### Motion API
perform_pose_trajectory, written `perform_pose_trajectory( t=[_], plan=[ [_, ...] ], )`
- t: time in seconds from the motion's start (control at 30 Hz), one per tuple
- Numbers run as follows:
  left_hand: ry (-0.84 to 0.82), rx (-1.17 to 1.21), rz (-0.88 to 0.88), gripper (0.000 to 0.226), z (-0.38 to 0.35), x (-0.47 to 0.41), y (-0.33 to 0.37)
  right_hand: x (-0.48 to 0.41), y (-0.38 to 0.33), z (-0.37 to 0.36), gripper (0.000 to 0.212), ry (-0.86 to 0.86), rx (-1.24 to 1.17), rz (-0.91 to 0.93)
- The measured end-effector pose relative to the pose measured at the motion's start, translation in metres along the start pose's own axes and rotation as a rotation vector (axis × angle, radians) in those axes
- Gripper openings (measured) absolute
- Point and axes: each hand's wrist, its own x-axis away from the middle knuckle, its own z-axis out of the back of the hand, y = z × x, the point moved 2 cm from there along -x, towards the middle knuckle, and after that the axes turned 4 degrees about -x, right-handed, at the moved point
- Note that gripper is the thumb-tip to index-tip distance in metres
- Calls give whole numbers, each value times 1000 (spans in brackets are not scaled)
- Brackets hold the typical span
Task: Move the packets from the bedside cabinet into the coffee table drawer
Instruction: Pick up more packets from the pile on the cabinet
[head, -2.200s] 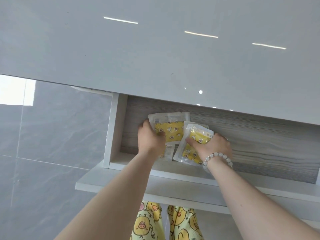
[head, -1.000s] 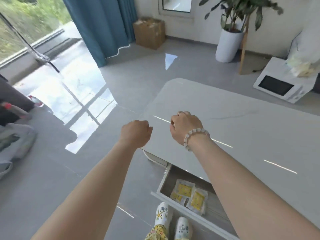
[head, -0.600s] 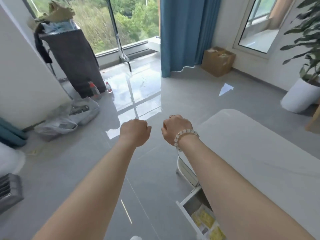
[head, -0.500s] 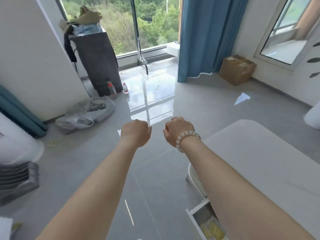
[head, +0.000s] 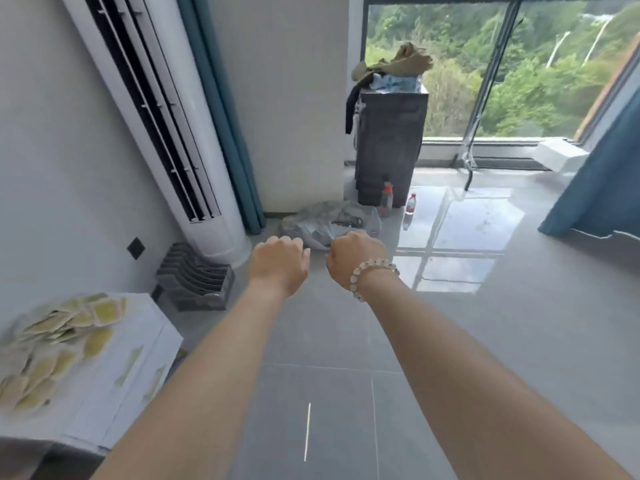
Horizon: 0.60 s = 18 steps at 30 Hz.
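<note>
Two fists, left hand (head: 278, 263), right hand (head: 355, 258), packets (head: 52, 341) atop bedside cabinet (head: 114, 393)

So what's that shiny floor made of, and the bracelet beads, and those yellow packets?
Floor: likely glazed grey tile, glossy; it mirrors the window, and thin joint lines cross it.
Bracelet: round milky-white beads, perhaps stone or glass; the look leaves that open.
Packets: blurred, probably thin plastic wrappers, yellow with pale edges.

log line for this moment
left hand: curled, empty | right hand: curled, empty | packets: heaped on bedside cabinet, untouched
</note>
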Motion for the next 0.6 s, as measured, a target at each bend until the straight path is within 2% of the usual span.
perform_pose_trajectory(
  t=[0.27,0.6],
  plan=[
    [-38,-77,216,38,-20,6,-111,-64,-89,-33,35,26,5,237],
    [-136,-126,504,38,-49,-8,-207,-152,-186,-74,37,-81,-33,544]
  ],
)
